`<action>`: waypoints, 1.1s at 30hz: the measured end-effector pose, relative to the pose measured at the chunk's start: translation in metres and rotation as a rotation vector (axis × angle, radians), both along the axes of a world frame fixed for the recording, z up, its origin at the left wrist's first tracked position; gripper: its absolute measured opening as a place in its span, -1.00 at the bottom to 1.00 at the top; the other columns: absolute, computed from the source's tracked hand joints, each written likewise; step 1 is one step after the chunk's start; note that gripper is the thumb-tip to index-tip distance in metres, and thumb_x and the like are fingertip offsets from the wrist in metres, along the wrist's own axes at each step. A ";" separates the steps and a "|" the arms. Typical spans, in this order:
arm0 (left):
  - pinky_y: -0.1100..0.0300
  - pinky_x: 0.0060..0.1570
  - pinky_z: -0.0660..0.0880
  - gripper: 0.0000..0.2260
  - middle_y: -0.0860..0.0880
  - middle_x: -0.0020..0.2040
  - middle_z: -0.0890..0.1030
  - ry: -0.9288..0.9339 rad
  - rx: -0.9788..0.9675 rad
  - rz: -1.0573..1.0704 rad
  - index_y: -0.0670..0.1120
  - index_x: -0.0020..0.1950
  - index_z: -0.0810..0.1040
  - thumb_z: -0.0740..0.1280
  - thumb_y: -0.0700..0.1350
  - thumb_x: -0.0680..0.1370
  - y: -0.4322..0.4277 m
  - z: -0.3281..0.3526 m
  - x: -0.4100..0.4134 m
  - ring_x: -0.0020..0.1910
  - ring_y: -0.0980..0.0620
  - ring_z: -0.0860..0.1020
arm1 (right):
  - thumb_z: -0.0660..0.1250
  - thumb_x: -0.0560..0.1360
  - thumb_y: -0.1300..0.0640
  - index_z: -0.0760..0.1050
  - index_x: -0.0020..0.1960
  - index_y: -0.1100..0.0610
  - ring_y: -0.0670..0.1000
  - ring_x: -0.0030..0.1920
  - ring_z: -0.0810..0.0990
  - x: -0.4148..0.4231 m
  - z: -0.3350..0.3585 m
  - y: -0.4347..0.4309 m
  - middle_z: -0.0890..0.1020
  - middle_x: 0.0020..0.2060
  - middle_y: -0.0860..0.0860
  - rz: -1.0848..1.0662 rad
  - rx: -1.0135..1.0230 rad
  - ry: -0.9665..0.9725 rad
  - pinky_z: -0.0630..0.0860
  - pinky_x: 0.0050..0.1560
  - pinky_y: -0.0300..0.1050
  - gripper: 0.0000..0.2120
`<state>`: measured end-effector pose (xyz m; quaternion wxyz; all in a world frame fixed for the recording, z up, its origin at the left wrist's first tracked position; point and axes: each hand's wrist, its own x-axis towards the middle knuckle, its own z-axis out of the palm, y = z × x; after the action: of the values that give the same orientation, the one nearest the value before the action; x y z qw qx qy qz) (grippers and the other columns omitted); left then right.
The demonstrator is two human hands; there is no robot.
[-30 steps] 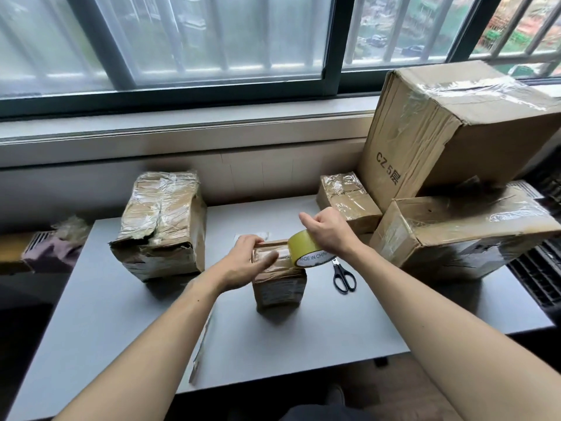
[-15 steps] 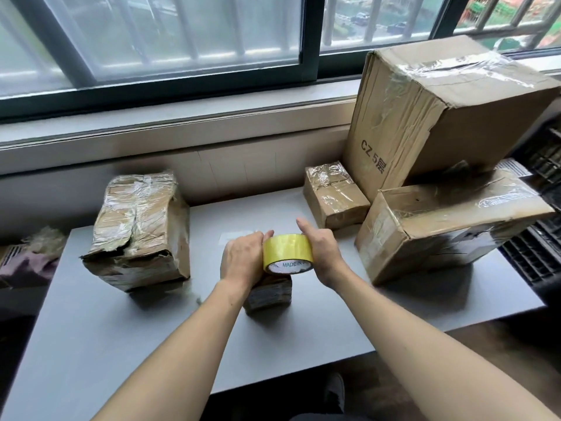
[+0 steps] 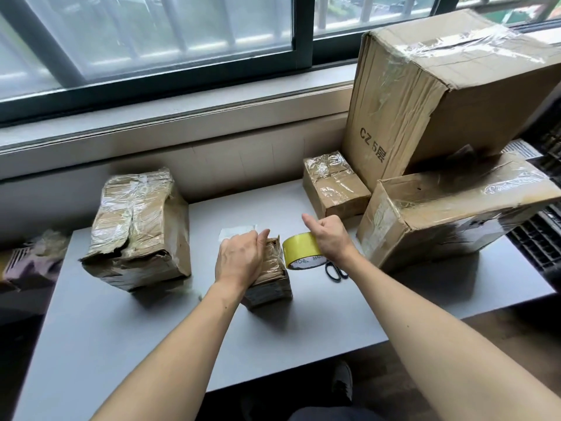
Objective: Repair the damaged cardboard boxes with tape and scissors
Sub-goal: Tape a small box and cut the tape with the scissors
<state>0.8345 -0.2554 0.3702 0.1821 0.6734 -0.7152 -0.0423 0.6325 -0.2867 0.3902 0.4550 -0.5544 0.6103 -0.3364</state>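
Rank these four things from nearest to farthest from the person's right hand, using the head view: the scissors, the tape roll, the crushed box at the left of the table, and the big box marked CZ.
1. tape roll: gripped in the right hand itself.
2. scissors: flat on the table just beside the wrist.
3. big box marked CZ: stacked at the back right.
4. crushed box: far left, beyond the left hand.

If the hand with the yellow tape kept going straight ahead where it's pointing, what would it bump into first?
Probably the small taped box by the wall. The right hand, gripping the tape roll, points up-table toward it, though depth is hard to judge.
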 end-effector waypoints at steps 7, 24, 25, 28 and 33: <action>-0.01 -0.04 0.34 -0.52 -0.09 -0.23 0.59 -0.015 0.107 -0.011 -0.02 -0.28 0.34 -0.02 0.29 0.62 0.000 0.006 0.001 -0.12 -0.19 0.52 | 0.24 0.64 -0.12 0.14 -0.47 0.06 -0.01 -0.45 0.19 -0.001 -0.027 0.006 0.22 -0.49 0.03 -0.088 0.086 0.022 0.13 -0.39 -0.07 -0.41; 0.12 0.11 0.13 -0.55 0.12 -0.10 0.60 0.149 0.270 -0.094 0.05 -0.04 0.54 0.02 0.28 0.39 0.008 0.026 0.028 0.02 0.07 0.50 | 0.20 0.64 -0.17 0.10 -0.47 0.02 -0.06 -0.50 0.13 0.026 -0.015 0.019 0.14 -0.54 -0.09 -0.047 0.110 -0.057 0.06 -0.42 -0.09 -0.41; 0.13 0.11 0.12 -0.55 0.12 -0.08 0.58 0.167 0.264 -0.102 0.06 -0.02 0.52 0.01 0.29 0.41 0.010 0.025 0.036 0.01 0.07 0.49 | 0.20 0.63 -0.19 0.10 -0.46 0.02 -0.07 -0.52 0.13 0.032 -0.014 0.020 0.14 -0.57 -0.12 -0.051 0.113 -0.069 0.07 -0.44 -0.11 -0.41; 0.15 0.04 0.12 -0.55 0.11 -0.13 0.55 0.179 0.277 -0.077 0.04 -0.06 0.48 0.05 0.35 0.40 0.014 0.026 0.052 -0.08 0.10 0.43 | 0.20 0.62 -0.23 0.11 -0.45 0.01 -0.07 -0.52 0.15 0.048 -0.014 0.018 0.15 -0.59 -0.15 -0.093 0.143 -0.126 0.10 -0.44 -0.12 -0.42; 0.08 -0.04 0.29 -0.73 0.09 -0.27 0.46 0.377 0.331 -0.030 0.00 -0.20 0.41 0.19 0.15 0.56 0.017 0.029 0.054 -0.16 0.01 0.43 | 0.24 0.62 -0.17 0.21 -0.41 0.07 -0.06 -0.50 0.16 0.058 0.007 0.008 0.19 -0.50 -0.05 -0.093 0.142 -0.200 0.11 -0.47 -0.14 -0.47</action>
<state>0.8884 -0.2386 0.3994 0.1990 0.6634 -0.6620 -0.2865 0.6909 -0.2786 0.3975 0.5356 -0.4557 0.6093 -0.3665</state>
